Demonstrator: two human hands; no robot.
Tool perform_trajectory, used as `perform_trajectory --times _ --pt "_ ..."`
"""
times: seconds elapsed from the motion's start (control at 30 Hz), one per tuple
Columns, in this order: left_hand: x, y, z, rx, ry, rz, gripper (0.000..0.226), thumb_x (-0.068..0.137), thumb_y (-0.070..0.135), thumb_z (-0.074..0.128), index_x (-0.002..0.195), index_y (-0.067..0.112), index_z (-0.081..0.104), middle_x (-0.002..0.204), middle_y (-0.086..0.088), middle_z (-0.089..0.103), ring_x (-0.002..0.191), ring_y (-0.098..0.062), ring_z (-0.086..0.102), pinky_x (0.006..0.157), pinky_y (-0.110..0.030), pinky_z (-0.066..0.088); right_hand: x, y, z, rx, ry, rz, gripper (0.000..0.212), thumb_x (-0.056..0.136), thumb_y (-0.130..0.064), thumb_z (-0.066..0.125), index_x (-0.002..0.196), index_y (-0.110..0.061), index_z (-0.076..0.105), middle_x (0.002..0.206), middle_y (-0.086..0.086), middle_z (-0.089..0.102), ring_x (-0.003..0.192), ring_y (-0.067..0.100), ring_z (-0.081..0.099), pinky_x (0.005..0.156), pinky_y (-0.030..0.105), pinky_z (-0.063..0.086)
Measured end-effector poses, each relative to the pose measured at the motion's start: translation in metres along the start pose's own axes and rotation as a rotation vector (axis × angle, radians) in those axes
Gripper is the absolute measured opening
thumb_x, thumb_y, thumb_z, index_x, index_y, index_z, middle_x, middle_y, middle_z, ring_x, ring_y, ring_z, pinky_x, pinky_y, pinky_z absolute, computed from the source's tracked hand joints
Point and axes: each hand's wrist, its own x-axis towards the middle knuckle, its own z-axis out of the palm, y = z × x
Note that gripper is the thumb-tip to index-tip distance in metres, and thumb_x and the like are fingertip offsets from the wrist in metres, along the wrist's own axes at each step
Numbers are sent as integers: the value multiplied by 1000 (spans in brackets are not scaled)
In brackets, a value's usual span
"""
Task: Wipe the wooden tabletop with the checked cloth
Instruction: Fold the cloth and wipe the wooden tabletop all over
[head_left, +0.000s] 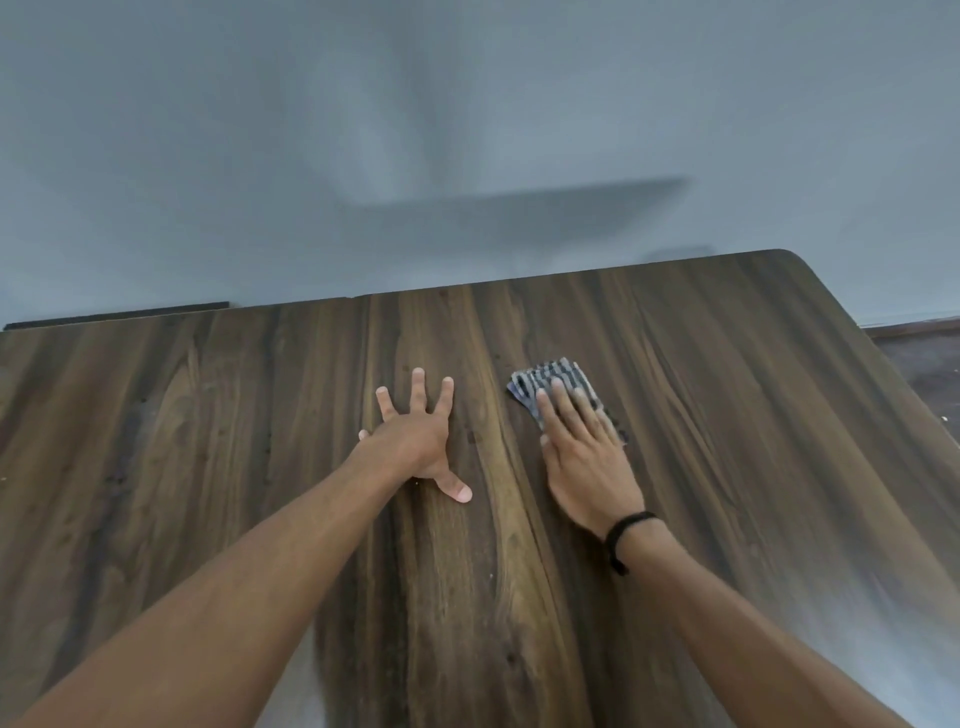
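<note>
The checked cloth lies folded into a small pad on the wooden tabletop, right of the middle and toward the far edge. The right hand lies flat on top of it, fingers straight and close together, pressing down rather than gripping. The far left part of the cloth shows beyond the fingertips, and the near part is hidden under the palm. The left hand rests on bare wood just to the left, apart from the cloth, fingers spread wide and holding nothing, probably as a brace. A dark band circles the right wrist, and a grey wall stands behind the table.

The cloth looks thin, soft and light, with no stiffness of its own, so it should go only where the hand pushes it. The wood looks smooth, so the pad should glide easily, but uneven pressure could let it bunch, unfold or slip out from under the palm. The best hold is probably a flat palm over the middle of the pad, with the fingertips near its leading edge to pin the folds.
</note>
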Motion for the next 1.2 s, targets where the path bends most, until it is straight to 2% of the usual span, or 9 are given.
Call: perform_trajectory --times 0.13,0.23,0.4,0.53,0.7,0.8,0.93,1.03,1.2 --pt "-2 -3 1 -5 11 18 146 64 51 86 146 34 -34 148 0 -49 139 -46 -32 112 -72 12 -28 13 6 -34 -29 -145 53 102 -43 6 154 -39 -5 160 -17 -14 149 5 -16 120 28 -10" --pt "-2 1 -1 -1 -3 1 146 65 49 86 145 35 -36 147 1 -50 139 -46 -33 112 -72 12 23 16 -1 8 57 7 63 95 -47 -3 157 -34 1 161 -13 -8 153 12 -4 121 32 -3" --pt "9 -3 -13 79 -7 -32 147 62 56 86 144 37 -35 146 4 -51 139 -40 -37 112 -71 7 16 -15 7 -25 48 -134 56 103 -42 12 157 -31 19 164 -10 14 152 12 11 120 34 20" --pt "27 -13 -48 50 34 -53 147 59 59 85 146 38 -33 150 4 -45 140 -42 -33 113 -72 8 70 4 -14 9 78 55 53 105 -43 23 157 -36 15 166 -10 10 149 16 13 107 45 35" --pt "48 -11 -58 3 12 -65 149 59 57 86 144 38 -35 152 1 -44 141 -44 -30 117 -67 7 75 -5 -6 -61 52 -56 53 104 -47 24 156 -39 17 165 -13 14 143 18 22 101 45 35" --pt "52 -13 -55 -7 8 -59 149 61 54 87 142 39 -37 149 3 -48 140 -44 -33 115 -69 11 114 26 -22 -90 71 30 53 104 -46 23 156 -38 18 165 -10 15 145 20 20 105 47 31" --pt "55 -11 -58 -4 -22 -74 150 61 53 87 138 37 -41 146 2 -51 138 -45 -35 115 -69 10 162 3 -14 -52 69 36 55 105 -41 16 159 -33 7 166 -8 3 153 16 -3 122 50 -5" --pt "54 -10 -58 -7 -30 -63 150 62 52 87 139 38 -41 146 3 -51 138 -44 -36 114 -71 11 143 23 -11 -43 37 -66 54 106 -43 15 158 -34 4 166 -9 1 153 15 -3 123 44 -2" --pt "50 -9 -60 -14 -40 -62 148 65 49 86 141 37 -39 146 3 -52 138 -44 -36 112 -72 12 204 13 -26 26 52 83 56 106 -40 18 159 -31 2 167 -1 -1 153 21 -3 122 46 3"
